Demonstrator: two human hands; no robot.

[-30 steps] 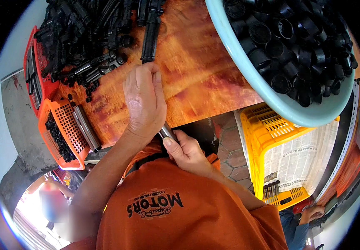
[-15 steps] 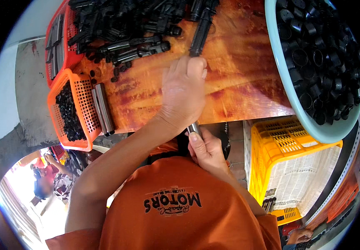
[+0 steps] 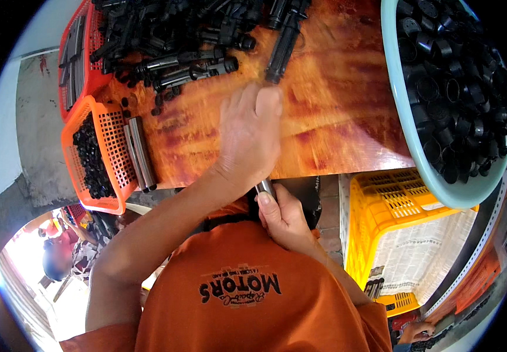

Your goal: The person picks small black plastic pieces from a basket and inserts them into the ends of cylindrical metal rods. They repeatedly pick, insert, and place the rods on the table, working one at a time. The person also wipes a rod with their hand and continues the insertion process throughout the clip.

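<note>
My left hand (image 3: 248, 138) is closed in a loose fist over the near part of the wooden table (image 3: 335, 117). It is a little blurred, and whatever its fingers grip is hidden. Below it, at the table's near edge, my right hand (image 3: 285, 216) wraps round a shiny metal tube (image 3: 265, 188), thumb along its side. The tube's upper end disappears behind my left hand and wrist. Just beyond my left knuckles lies a long black ribbed part (image 3: 285, 50). Farther left is a heap of black tubular parts (image 3: 177, 35), some with metal sections.
Metal tubes (image 3: 140, 154) lie beside an orange basket (image 3: 118, 146) of small black pieces. Behind it stands a red basket (image 3: 94, 58) with more tubes. At right, a pale blue basin (image 3: 403, 105) holds black caps, above a yellow crate (image 3: 376, 193). Another person (image 3: 60, 255) is at lower left.
Both my hands have shifted slightly left, still one above the other along the tube. The view has moved a little; the parts on the table lie as before.
</note>
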